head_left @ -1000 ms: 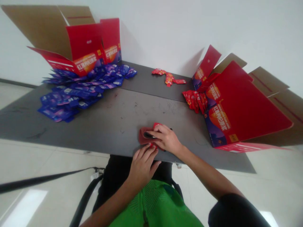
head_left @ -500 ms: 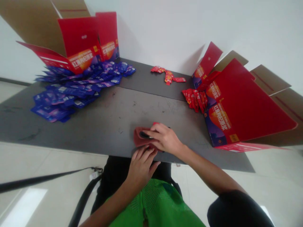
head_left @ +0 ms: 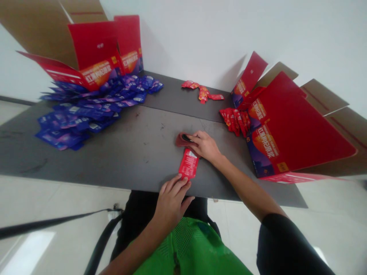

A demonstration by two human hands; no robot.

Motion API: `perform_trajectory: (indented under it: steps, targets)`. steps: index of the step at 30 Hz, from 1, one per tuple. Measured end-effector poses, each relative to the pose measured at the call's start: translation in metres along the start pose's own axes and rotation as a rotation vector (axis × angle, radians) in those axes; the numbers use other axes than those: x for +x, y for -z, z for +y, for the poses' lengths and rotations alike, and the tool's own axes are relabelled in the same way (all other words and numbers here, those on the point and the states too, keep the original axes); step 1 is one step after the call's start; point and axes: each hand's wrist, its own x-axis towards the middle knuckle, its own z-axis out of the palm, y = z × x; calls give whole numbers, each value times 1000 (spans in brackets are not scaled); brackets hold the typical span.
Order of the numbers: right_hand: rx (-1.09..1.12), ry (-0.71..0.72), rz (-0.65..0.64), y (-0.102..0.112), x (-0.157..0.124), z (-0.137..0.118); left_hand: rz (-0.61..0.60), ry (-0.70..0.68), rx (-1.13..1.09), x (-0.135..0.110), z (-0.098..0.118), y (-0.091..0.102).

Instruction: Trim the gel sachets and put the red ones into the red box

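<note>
A red sachet (head_left: 189, 164) with white print lies flat near the table's front edge. The fingertips of my left hand (head_left: 172, 196) press down on its lower end, fingers stretched out flat. Just beyond the sachet's upper end, my right hand (head_left: 207, 146) is closed on a folded reddish-brown cloth (head_left: 180, 141). A dark object (head_left: 186, 138) shows inside the fold under my fingers; its kind I cannot make out. Part of the cloth touches or overlaps the sachet's top.
Blue sachets (head_left: 86, 110) are heaped at the left by an open red carton (head_left: 94, 49). Red sachets (head_left: 235, 120) are piled beside another open carton (head_left: 298, 126) on the right. Several loose red sachets (head_left: 203, 93) lie at the back of the grey table (head_left: 129, 152).
My right hand has moved away from me with the cloth, uncovering the red sachet. My left hand has stayed in place at the sachet's near end.
</note>
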Motion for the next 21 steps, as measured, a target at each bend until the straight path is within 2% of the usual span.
perform_trajectory:
  steps: [2, 5, 8, 10, 13, 17, 21]
  targets:
    - [10, -20, 35, 9, -5, -7, 1, 3, -2, -1, 0, -1]
    - [88, 2, 48, 19, -22, -34, -4, 8, 3, -1, -1, -1]
    - [140, 111, -47, 16, -44, -64, -9, 19, 9, -1, -1, -1]
    - [159, 155, -65, 7, -52, -70, -10, 21, 9, -1, 0, -1]
    - [150, 83, -16, -6, -44, -48, -12, 7, 14, -1, 0, -1]
    - [23, -51, 58, -5, -14, 9, -36, -14, 55, 1, 2, 4]
    - [13, -198, 313, 4, -4, 40, -87, 12, 64, 16, 9, 16]
